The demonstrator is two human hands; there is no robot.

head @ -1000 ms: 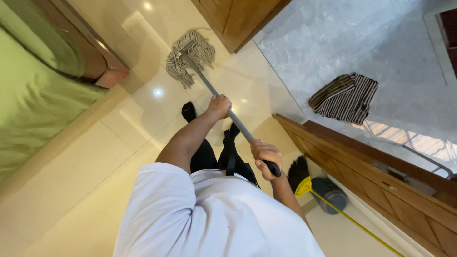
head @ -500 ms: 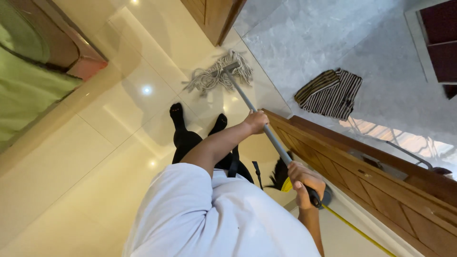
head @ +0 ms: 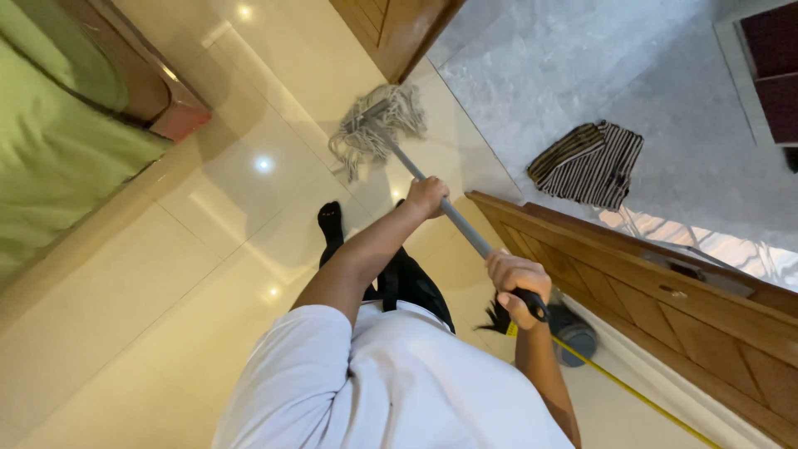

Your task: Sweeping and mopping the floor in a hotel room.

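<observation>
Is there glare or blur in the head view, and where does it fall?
Head view: small bright light spots glare on the glossy floor tiles; the mop head is sharp, the left hand and right hand too; the frame is tilted.

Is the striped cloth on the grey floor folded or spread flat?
Folded, loosely: the brown-and-cream striped cloth lies bunched in overlapping layers on the grey speckled floor.

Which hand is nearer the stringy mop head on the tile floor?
Left. The left hand grips the mop handle partway down, closer to the mop head. The right hand holds the handle's top end, farthest from it.
</observation>
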